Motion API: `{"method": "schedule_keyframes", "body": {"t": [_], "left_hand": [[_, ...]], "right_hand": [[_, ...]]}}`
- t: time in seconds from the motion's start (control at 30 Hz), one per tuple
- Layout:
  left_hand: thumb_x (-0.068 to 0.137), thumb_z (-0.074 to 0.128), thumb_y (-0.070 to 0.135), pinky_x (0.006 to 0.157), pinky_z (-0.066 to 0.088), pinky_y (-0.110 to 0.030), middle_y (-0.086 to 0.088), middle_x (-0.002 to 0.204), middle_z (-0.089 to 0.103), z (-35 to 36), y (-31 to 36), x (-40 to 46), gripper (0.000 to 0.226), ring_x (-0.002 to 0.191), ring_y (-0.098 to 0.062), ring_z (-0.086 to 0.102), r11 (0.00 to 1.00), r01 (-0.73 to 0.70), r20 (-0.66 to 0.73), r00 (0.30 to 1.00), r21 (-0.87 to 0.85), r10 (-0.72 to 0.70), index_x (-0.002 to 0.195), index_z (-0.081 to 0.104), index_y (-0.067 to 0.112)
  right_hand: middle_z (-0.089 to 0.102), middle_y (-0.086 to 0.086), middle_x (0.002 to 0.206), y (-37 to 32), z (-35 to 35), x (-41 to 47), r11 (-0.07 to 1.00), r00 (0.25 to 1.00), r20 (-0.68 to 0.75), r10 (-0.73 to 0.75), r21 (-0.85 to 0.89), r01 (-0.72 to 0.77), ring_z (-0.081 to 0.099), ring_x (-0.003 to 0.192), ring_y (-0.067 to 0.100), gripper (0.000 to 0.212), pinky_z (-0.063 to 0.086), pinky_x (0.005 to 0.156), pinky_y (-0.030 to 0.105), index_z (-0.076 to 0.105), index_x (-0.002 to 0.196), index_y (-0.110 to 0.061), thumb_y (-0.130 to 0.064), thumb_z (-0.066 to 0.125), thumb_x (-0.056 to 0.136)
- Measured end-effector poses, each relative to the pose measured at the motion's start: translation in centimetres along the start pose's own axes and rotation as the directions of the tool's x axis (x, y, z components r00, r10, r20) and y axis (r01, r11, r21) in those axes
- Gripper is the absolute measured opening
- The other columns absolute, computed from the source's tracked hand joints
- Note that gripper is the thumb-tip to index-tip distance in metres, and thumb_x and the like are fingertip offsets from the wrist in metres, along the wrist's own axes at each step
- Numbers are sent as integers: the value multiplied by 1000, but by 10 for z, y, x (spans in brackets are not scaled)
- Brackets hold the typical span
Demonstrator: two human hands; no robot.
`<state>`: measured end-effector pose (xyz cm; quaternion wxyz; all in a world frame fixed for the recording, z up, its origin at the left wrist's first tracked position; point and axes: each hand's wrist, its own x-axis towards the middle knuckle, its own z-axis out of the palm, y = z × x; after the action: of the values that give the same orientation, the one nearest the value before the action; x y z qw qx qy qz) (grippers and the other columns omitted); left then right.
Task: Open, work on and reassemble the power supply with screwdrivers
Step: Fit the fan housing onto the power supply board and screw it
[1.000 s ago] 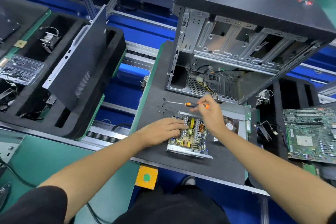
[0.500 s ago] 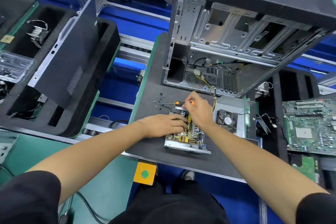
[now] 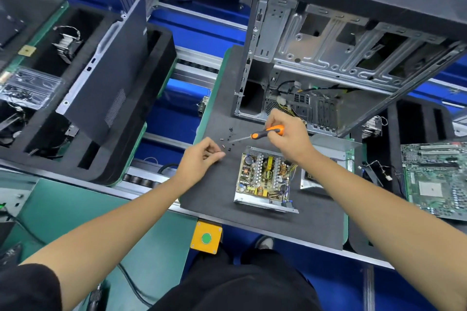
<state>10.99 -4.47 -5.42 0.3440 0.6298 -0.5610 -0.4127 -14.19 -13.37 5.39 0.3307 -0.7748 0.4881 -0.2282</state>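
Left hand: the left hand (image 3: 202, 159) has come off the power supply (image 3: 265, 179), where it rested half a second ago, and now sits just to its left, beside the loose screws (image 3: 228, 142); its fingers (image 3: 217, 156) are curled together at the tips, seemingly pinching a screw, though the screw itself is too small to make out.
Right hand: the right hand (image 3: 288, 137) grips the orange-handled screwdriver (image 3: 265, 132), fingers wrapped round the handle; it has lifted clear of the power supply, and the shaft now points left at the screws.
Power supply: it lies open on the dark worktop mat (image 3: 252, 225), circuit board up, in front of the computer case (image 3: 328, 63); its metal cover (image 3: 331, 149) lies just to its right, under the right forearm.
Meaning: both hands have left the board for the screws, so this looks like either setting down a removed screw or fetching one; reassembly with the cover is not yet done.
Risk: the small screws may roll on the mat.
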Motion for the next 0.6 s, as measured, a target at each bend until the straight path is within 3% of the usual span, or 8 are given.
{"method": "schedule_keyframes", "body": {"t": [0.17, 0.27, 0.6], "left_hand": [[86, 82, 25, 72, 49, -15, 14, 80, 71, 5, 1, -2, 15, 73, -2, 64, 1000, 15, 112, 994, -15, -14, 84, 67, 27], [85, 83, 27, 72, 47, -14, 20, 84, 71, 9, 1, -2, 13, 78, -2, 64, 999, -7, 185, 983, 47, -2, 86, 69, 27], [89, 79, 31, 73, 46, -10, 22, 87, 69, 8, 6, -5, 12, 84, -4, 65, 999, -11, 185, 983, 30, 5, 88, 67, 34]], "right_hand": [[52, -5, 55, -17, 1, 4, 966, 982, 178, -61, -236, 103, 50, 58, 20, 8, 45, 62, 36, 54, 76, -28, -24, 50, 71], [55, -5, 57, -18, 2, 5, 965, 981, 189, -50, -246, 96, 53, 60, 21, 8, 47, 65, 35, 55, 77, -26, -24, 50, 71], [55, -4, 56, -14, 1, 4, 972, 975, 217, -54, -214, 101, 49, 56, 14, 10, 37, 57, 30, 55, 78, -25, -23, 51, 70]]}}
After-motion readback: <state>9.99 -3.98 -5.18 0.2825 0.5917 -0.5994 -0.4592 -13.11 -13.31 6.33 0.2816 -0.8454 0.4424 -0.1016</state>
